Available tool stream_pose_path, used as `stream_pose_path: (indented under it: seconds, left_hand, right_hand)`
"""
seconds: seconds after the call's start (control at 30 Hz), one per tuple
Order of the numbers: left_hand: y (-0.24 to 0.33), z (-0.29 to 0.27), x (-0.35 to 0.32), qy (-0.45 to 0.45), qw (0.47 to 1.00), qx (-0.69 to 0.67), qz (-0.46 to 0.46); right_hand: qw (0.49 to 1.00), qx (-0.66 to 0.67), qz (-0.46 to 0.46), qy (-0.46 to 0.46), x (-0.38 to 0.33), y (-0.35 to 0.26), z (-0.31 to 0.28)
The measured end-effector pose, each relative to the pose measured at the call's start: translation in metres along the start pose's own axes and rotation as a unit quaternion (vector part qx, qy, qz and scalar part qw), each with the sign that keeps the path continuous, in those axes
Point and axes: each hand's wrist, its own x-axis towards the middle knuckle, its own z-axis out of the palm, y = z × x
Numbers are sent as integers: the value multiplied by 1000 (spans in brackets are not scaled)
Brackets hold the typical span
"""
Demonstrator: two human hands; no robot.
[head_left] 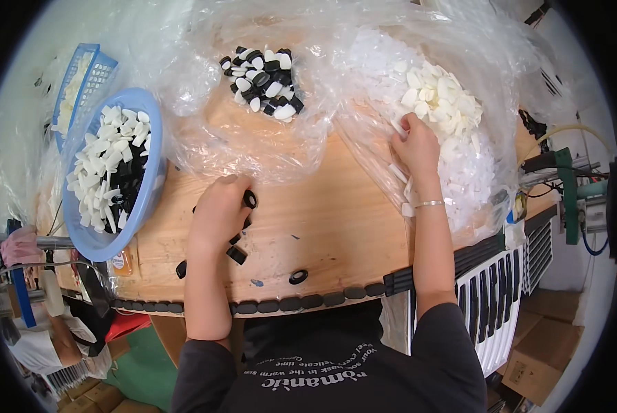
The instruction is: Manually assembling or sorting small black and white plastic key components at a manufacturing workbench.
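My left hand [219, 210] is closed over the wooden table, with a small black oval piece [250, 199] between its thumb and fingers. Beneath and beside that hand lie a few loose black pieces [237, 255], partly hidden by it. Another black oval piece [299, 277], with a pale slot in its face, rests nearer the front edge. At the right, my right hand [417, 144] pinches a slim white piece [398, 129] beside a heap of cream-white flat pieces [442, 96]. A few white pieces [399, 172] lie on the plastic sheet below that hand.
A blue basin [158, 172] of white and black pieces stands at left, with a blue basket [102, 65] behind it. Mixed black-and-white pieces [261, 79] lie on clear plastic sheeting [281, 165]. Dark oval pieces [288, 303] line the front edge. Green-framed equipment [566, 196] stands at right.
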Motion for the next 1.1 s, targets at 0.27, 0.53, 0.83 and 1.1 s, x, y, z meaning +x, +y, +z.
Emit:
stream_pose_path:
  seconds: [0.27,0.53,0.83,1.1]
  left_hand:
    - [9,20,11,54,994,-21,91]
    - [22,40,18,100,976,-73,177]
    - [37,32,12,140,968,-169,125]
    - [35,28,11,182,955,-174,157]
  right_hand:
    - [969,240,-9,62,-6,-6,-13]
    - [876,427,-165,-152,-52,-85,-21]
    - [838,445,-278,-150,-80,-111,-11]
    - [869,324,-363,-93,-75,-115,-16]
